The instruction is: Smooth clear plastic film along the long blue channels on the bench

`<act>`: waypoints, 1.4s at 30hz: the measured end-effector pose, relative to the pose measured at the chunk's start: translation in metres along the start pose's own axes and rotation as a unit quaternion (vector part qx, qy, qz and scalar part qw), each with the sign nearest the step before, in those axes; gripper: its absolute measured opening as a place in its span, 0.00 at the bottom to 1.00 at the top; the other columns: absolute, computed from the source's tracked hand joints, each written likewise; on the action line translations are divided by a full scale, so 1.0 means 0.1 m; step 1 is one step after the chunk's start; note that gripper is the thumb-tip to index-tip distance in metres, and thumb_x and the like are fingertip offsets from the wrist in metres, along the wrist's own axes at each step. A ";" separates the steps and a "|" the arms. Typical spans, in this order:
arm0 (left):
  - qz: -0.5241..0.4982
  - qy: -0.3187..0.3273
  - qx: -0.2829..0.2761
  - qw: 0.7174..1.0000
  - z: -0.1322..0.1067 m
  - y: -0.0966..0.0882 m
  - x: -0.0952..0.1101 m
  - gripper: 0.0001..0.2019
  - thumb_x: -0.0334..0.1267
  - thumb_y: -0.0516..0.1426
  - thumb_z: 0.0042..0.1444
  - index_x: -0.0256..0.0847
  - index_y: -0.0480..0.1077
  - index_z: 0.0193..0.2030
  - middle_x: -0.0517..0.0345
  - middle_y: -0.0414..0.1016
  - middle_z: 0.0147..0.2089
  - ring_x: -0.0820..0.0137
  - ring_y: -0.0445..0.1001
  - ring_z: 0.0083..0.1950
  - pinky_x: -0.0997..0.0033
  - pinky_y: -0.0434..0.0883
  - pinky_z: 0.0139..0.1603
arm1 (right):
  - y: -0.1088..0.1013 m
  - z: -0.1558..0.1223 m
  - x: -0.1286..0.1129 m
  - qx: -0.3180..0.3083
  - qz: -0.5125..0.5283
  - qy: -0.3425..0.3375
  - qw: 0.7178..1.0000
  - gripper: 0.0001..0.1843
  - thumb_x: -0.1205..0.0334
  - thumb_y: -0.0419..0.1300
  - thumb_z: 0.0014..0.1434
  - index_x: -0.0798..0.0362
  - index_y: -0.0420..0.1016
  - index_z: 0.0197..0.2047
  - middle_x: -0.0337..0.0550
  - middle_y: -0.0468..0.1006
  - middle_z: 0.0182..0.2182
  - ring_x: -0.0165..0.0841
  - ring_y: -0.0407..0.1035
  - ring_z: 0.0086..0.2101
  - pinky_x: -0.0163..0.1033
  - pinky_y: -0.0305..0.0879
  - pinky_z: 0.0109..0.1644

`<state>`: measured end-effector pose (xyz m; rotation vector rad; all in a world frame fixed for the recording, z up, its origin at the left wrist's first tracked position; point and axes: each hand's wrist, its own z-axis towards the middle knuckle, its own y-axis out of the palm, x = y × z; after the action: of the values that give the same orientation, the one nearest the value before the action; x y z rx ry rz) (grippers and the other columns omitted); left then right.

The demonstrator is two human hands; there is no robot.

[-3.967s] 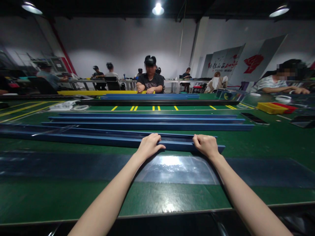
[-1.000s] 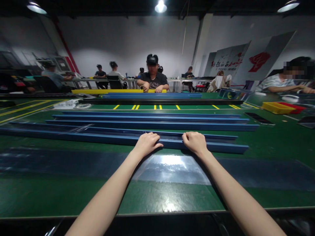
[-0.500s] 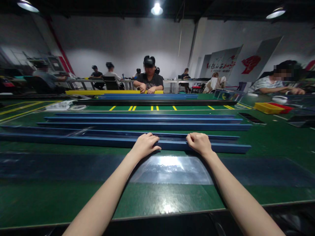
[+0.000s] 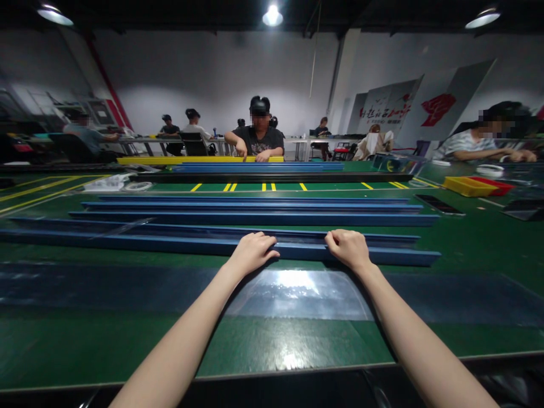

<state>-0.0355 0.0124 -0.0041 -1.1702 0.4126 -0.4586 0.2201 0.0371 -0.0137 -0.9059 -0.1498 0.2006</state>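
A long blue channel rail (image 4: 170,245) lies across the green table (image 4: 297,340), running from the far left to about three quarters right. My left hand (image 4: 253,252) rests on its near edge with the fingers curled over the top. My right hand (image 4: 349,248) grips the same rail a little further right, fingers wrapped over its edge. A clear plastic sheet (image 4: 297,292) lies flat on the table just below both hands.
Three more blue rails (image 4: 255,217) lie parallel behind the held one. A person (image 4: 257,136) sits opposite with blue and yellow rails (image 4: 199,160). Yellow and red trays (image 4: 471,186) stand at the right, beside another seated person (image 4: 484,144).
Over four seconds the near blue rail has slid to the right; its right end now reaches further right. Both hands stay on it in nearly the same places.
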 end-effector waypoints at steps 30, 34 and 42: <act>-0.010 -0.041 -0.025 0.999 0.00 0.02 0.01 0.15 0.50 0.49 0.55 0.40 0.60 0.41 0.54 0.73 0.36 0.65 0.71 0.38 0.71 0.64 0.36 | 0.01 0.00 0.02 0.007 0.020 0.000 1.000 0.23 0.58 0.45 0.55 0.54 0.68 0.14 0.43 0.74 0.19 0.28 0.63 0.20 0.35 0.42 0.25; -0.015 -0.043 -0.023 0.999 0.00 0.02 0.02 0.15 0.50 0.49 0.55 0.40 0.60 0.40 0.54 0.73 0.36 0.65 0.71 0.39 0.71 0.65 0.36 | -0.01 0.00 0.01 -0.001 0.018 -0.002 1.000 0.22 0.58 0.45 0.55 0.54 0.68 0.15 0.43 0.74 0.19 0.28 0.63 0.20 0.35 0.43 0.25; -0.021 -0.052 -0.018 0.998 0.00 0.00 0.03 0.15 0.50 0.50 0.54 0.40 0.61 0.39 0.54 0.73 0.36 0.64 0.72 0.38 0.71 0.64 0.34 | -0.02 0.00 0.02 -0.008 0.017 0.002 1.000 0.23 0.57 0.44 0.55 0.54 0.69 0.15 0.44 0.75 0.20 0.29 0.64 0.21 0.35 0.43 0.26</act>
<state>-0.0326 0.0109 -0.0044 -1.2332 0.3083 -0.4265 0.2218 0.0365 -0.0123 -0.9253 -0.1332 0.2299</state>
